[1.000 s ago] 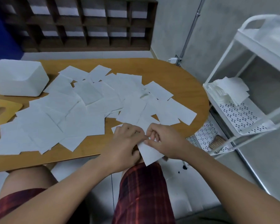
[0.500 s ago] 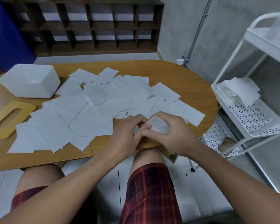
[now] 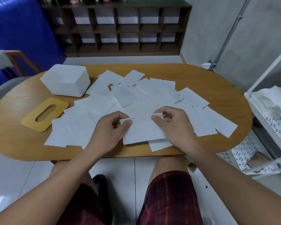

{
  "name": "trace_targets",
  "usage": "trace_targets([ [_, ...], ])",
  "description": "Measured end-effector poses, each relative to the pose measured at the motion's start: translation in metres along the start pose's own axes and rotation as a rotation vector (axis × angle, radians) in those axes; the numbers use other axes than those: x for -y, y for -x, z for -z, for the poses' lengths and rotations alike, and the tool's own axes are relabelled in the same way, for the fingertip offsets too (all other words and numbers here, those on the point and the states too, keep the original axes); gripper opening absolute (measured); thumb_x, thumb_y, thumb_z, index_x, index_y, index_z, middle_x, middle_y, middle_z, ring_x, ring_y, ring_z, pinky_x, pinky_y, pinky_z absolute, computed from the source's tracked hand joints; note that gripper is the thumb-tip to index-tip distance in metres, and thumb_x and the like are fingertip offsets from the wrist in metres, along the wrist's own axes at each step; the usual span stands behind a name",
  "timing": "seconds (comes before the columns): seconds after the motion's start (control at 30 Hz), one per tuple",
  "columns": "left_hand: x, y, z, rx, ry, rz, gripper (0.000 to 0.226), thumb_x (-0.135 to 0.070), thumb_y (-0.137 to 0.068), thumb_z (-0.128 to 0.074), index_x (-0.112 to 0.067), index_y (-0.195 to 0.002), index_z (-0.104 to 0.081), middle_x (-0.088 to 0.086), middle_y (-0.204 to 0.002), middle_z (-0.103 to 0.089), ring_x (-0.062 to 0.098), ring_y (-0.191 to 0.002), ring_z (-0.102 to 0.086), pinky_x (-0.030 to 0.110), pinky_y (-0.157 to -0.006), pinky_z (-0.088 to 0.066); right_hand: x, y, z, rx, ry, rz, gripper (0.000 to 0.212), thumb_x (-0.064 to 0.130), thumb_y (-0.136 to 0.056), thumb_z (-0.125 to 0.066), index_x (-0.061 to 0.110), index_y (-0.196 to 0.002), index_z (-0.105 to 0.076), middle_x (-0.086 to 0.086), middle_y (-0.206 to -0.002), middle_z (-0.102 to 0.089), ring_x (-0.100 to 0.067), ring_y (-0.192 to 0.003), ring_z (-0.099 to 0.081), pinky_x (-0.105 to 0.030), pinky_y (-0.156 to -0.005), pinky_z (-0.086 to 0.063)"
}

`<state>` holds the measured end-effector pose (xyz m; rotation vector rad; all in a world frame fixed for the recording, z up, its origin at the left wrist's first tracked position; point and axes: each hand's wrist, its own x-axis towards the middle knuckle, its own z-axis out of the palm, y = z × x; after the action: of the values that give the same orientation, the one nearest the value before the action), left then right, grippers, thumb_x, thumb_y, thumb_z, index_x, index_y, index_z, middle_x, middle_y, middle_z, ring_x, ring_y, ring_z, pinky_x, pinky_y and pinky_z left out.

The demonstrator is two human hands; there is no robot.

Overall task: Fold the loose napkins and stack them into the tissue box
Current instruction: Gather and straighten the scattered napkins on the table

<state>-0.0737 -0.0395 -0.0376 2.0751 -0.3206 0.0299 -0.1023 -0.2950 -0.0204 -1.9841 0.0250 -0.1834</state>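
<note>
Now my left hand (image 3: 111,127) and right hand (image 3: 172,122) each pinch a far corner of one napkin (image 3: 143,131) on the bench (image 3: 201,75), long axis running hand to hand. Left is nearer the tissue box (image 3: 66,80), apparently empty.

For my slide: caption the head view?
Both hands pinch a napkin flat beside the open tissue box.

L hand (image 3: 109,127) & R hand (image 3: 172,125) side by side, fingers curled, pinching.
</note>
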Motion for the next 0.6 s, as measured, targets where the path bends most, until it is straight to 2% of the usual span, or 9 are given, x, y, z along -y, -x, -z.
trace_targets([
  [0.1, 0.021, -0.006, 0.023, -0.049, -0.079, 0.052, 0.009, -0.030, -0.104, -0.076, -0.030, -0.096, -0.079, -0.002, -0.079, -0.067, 0.011, -0.070, -0.058, 0.028, -0.067, -0.047, -0.011, -0.008, -0.031, 0.003, 0.057, -0.043, 0.005, 0.027, -0.098, -0.084, 0.028, -0.099, -0.080, 0.007, -0.067, -0.055, -0.009, -0.056, -0.047, -0.027, -0.065, -0.048],
  [0.2, 0.033, -0.012, 0.034, -0.082, -0.165, 0.077, 0.007, -0.031, -0.104, -0.075, -0.032, -0.098, -0.078, -0.004, -0.078, -0.066, 0.011, -0.071, -0.059, 0.027, -0.066, -0.048, -0.014, -0.015, -0.058, 0.001, 0.159, -0.026, 0.008, 0.026, -0.097, -0.085, 0.024, -0.103, -0.079, 0.013, -0.062, -0.052, -0.004, -0.056, -0.052, -0.022, -0.070, -0.051],
  [0.3, 0.044, -0.014, 0.035, -0.103, -0.238, 0.088, 0.007, -0.031, -0.105, -0.074, -0.032, -0.099, -0.077, -0.007, -0.078, -0.068, 0.011, -0.075, -0.063, 0.025, -0.067, -0.050, -0.014, -0.022, -0.074, -0.005, 0.270, 0.022, 0.010, 0.024, -0.098, -0.084, 0.023, -0.106, -0.078, 0.015, -0.060, -0.051, -0.005, -0.060, -0.055, -0.025, -0.072, -0.054],
  [0.43, 0.056, -0.016, 0.030, -0.087, -0.305, 0.072, 0.008, -0.033, -0.106, -0.068, -0.032, -0.100, -0.074, -0.010, -0.078, -0.069, 0.009, -0.073, -0.064, 0.033, -0.069, -0.056, -0.023, -0.030, -0.083, 0.005, 0.395, 0.083, 0.017, 0.024, -0.096, -0.085, 0.023, -0.110, -0.075, 0.014, -0.065, -0.053, -0.009, -0.066, -0.058, -0.032, -0.077, -0.058],
  [0.53, 0.063, -0.016, 0.024, -0.055, -0.431, -0.015, 0.013, -0.028, -0.103, -0.070, -0.026, -0.115, -0.075, -0.010, -0.099, -0.066, 0.010, -0.091, -0.062, 0.036, -0.082, -0.057, -0.033, -0.031, -0.085, -0.010, 0.540, 0.166, 0.023, 0.027, -0.092, -0.087, 0.024, -0.111, -0.075, 0.018, -0.084, -0.062, -0.011, -0.083, -0.061, -0.039, -0.092, -0.055],
  [0.6, 0.067, -0.019, 0.023, -0.067, -0.466, -0.029, 0.025, -0.028, -0.102, -0.073, -0.023, -0.126, -0.074, -0.006, -0.117, -0.064, 0.015, -0.110, -0.058, 0.030, -0.091, -0.051, -0.037, -0.034, -0.086, -0.044, 0.583, 0.189, 0.023, 0.030, -0.091, -0.087, 0.026, -0.110, -0.075, 0.013, -0.100, -0.069, -0.013, -0.095, -0.062, -0.042, -0.094, -0.052],
])
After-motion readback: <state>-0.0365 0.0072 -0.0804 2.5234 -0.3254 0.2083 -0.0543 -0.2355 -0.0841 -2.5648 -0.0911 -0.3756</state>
